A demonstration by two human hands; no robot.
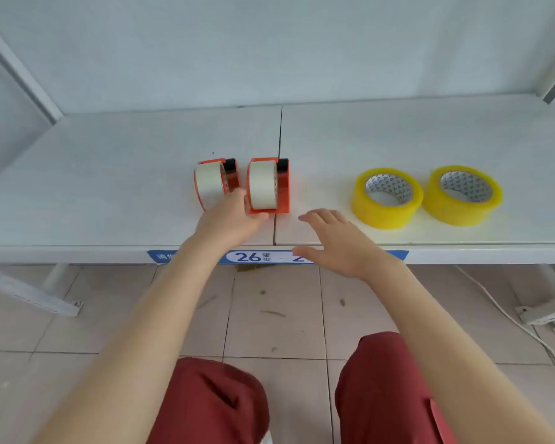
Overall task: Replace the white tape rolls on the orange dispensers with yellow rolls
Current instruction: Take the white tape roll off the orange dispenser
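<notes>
On the shelf [109, 187], orange dispensers [284, 197] front-to-back

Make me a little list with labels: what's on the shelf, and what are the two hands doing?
Shelf: white, blue label reading 26
Left dispenser: orange, left white roll loaded
Right dispenser: orange, right white roll loaded
Yellow rolls: inner yellow roll and outer yellow roll, lying flat, right of the dispensers
Left hand: grips Right dispenser's near corner
Right hand: open, hovering, holding nothing

Blue shelf-edge label [260, 257] reads "26", then a hand-hidden "2"
</notes>
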